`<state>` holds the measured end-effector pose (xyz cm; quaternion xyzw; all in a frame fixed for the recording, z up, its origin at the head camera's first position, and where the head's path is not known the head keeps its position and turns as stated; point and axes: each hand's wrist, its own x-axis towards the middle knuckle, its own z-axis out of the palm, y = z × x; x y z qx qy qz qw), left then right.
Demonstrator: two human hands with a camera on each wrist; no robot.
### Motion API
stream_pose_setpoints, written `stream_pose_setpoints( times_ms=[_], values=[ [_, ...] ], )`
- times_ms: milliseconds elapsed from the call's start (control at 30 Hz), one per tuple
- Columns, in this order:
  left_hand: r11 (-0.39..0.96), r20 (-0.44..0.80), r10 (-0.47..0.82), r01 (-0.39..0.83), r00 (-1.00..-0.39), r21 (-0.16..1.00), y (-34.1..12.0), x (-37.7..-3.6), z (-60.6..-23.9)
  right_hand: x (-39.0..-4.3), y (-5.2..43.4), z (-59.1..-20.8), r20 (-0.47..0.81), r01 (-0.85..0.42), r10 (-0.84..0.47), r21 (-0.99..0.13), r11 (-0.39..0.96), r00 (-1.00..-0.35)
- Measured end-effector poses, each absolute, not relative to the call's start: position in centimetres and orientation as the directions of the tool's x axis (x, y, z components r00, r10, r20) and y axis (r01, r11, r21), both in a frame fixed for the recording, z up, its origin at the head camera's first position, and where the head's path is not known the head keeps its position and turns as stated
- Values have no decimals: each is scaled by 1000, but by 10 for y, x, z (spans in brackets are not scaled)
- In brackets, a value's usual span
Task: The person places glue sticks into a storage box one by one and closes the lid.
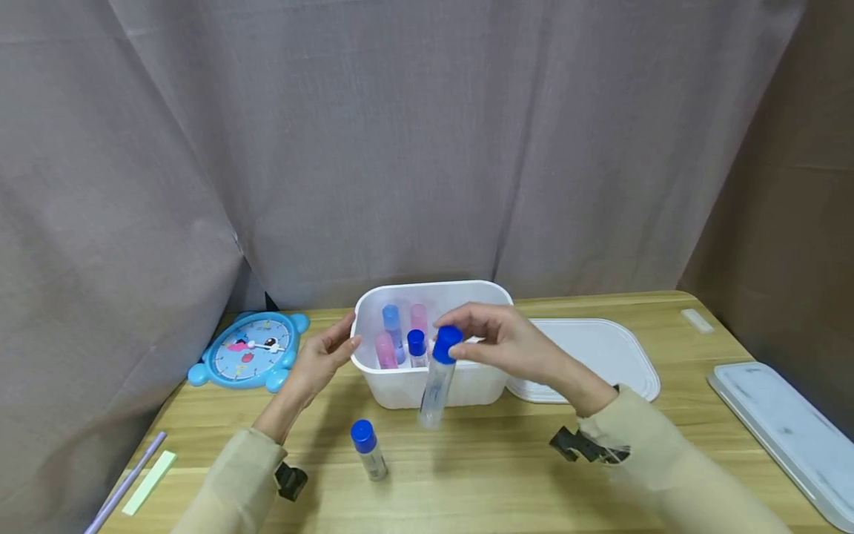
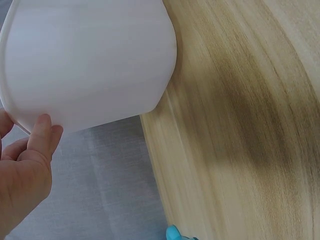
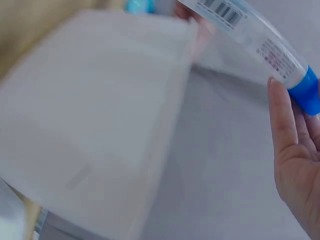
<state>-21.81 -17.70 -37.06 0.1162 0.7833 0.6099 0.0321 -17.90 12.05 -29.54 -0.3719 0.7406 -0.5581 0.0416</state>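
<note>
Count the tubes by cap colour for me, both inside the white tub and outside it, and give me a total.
Blue-capped tubes: 4 — one held by the right hand, one lying on the table, two in the tub.
Pink tubes: 2, both in the tub.
Total: 6 tubes.

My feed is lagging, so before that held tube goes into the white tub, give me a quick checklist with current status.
1. Right hand grips the held tube by its blue cap: ok.
2. Left hand rests against the white tub, steadying its left side: ok.
3. Held tube above the tub opening: not ok, it hangs in front of the near wall.
4. Free room inside the tub among the standing tubes: cannot tell.
5. Cap fully tight: cannot tell.
6. Spare tube on the table lies apart from the path: ok.
</note>
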Motion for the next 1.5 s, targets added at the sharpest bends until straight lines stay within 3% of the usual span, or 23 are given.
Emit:
stream_pose_setpoints(
  times_ms=[167,333,567,833,1367,1500],
  values=[
    [223,92,222,142,-971,964,-177,-219,-371,-198,135,-274,469,-547,-401,-831,101,-787],
    [217,92,224,141,-970,966,-177,-218,-370,-224,139,-280,475,-536,-289,-824,186,-831],
    [216,80,228,131,-970,968,-175,-218,-370,-255,131,-315,338,-458,-334,-792,403,-880],
    [206,88,230,137,-969,969,-174,-218,-371,-271,122,-336,214,-424,-412,-734,531,-886],
    [206,102,234,152,-967,967,-172,-220,-372,-276,124,-344,206,-455,-472,-732,507,-857],
    [207,94,237,144,-967,968,-173,-220,-373,-268,124,-339,282,-479,-417,-715,510,-864]
  ],
)
